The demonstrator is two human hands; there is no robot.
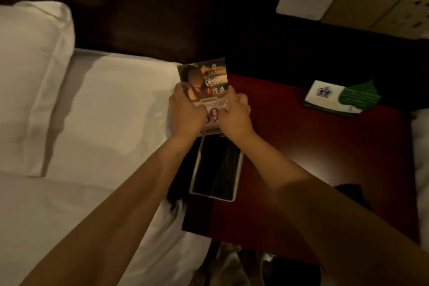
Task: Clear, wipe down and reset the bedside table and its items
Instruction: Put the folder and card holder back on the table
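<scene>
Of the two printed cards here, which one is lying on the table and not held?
The white-and-green leaf card at the bedside table's far right lies untouched. The photo card is held by the left hand and right hand.

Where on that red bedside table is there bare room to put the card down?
The widest bare patch of the bedside table lies right of the dark tray and in front of the green leaflet. The left edge is crowded: both hands, left hand and right hand, hold the card above the tray.

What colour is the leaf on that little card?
Green, on the white leaf card on the table, seen in the head view.
</scene>
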